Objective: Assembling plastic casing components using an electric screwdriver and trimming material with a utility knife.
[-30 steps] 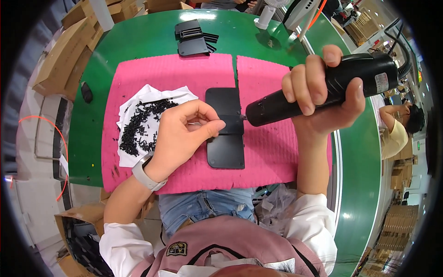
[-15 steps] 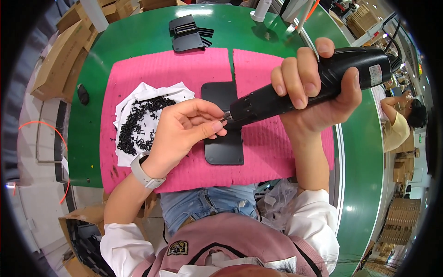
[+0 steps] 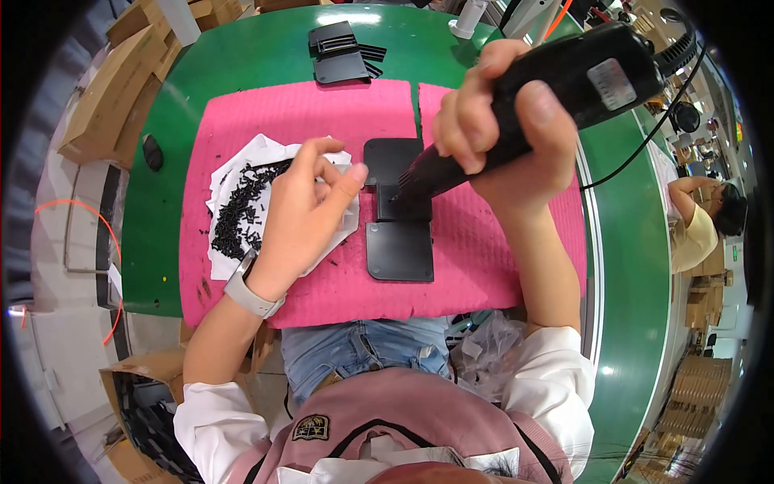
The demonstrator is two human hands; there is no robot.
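My right hand (image 3: 516, 121) is wrapped around a black corded electric screwdriver (image 3: 588, 73). The tool slants down to the left, its tip over the middle of a black hinged bracket (image 3: 399, 250) with two flat plates; the blurred tip hides whether it touches. My left hand (image 3: 302, 202) hovers left of the bracket, thumb and fingers apart, and nothing shows between them. Beneath and beside it, a heap of small black screws (image 3: 234, 222) lies on a crumpled white sheet (image 3: 222, 262). The hand covers part of the heap.
A pink foam mat (image 3: 484, 274) covers part of the green table (image 3: 266, 52). Another black hinged bracket (image 3: 339, 64) lies at the far side. The screwdriver's cord (image 3: 637, 153) loops at the right. A small dark object (image 3: 152, 152) sits at left. A person (image 3: 697, 214) is farther right.
My left hand has come away from the screwdriver's tip and its fingers have spread. My right hand has brought the screwdriver down and left, its tip now over the bracket's middle.
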